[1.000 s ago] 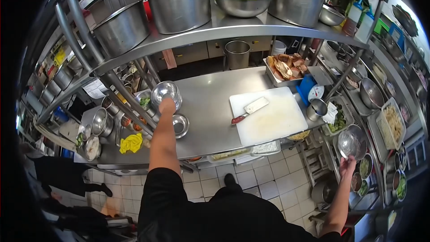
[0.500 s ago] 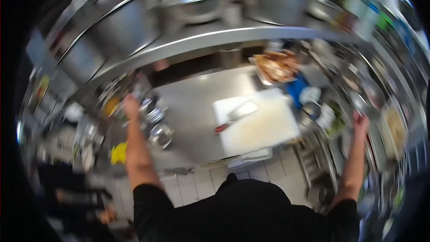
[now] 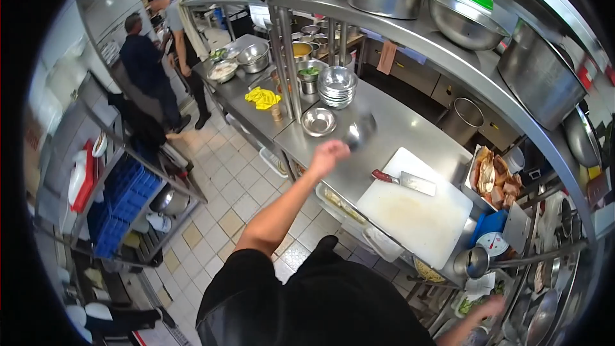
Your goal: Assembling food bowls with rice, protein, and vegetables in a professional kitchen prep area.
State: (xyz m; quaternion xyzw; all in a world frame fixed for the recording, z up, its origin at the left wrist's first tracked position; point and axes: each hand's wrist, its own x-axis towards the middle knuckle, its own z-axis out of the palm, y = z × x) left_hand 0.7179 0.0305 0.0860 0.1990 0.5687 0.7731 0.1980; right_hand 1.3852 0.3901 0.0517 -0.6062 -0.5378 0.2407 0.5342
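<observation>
My left hand (image 3: 329,154) is over the steel counter (image 3: 410,131), gripping a small steel bowl (image 3: 359,131) that is blurred by motion. Just left of it a single steel bowl (image 3: 318,122) rests on the counter, with a stack of steel bowls (image 3: 337,86) behind. My right hand (image 3: 488,307) is low at the lower right edge beside steel bowls (image 3: 543,313) on a side rack; what it grips is not clear. A white cutting board (image 3: 416,211) holds a red-handled cleaver (image 3: 407,181).
A tray of cooked meat (image 3: 494,176), a tall steel pot (image 3: 462,118) and a blue scale (image 3: 493,230) stand to the right. A yellow cloth (image 3: 262,97) lies further left. Large bowls fill the overhead shelf (image 3: 448,51). Two people (image 3: 150,67) stand in the aisle.
The view has swung to the left. My left hand has come away from the bowl stack with one bowl, toward the cutting board. My right hand has dropped lower at the right.
</observation>
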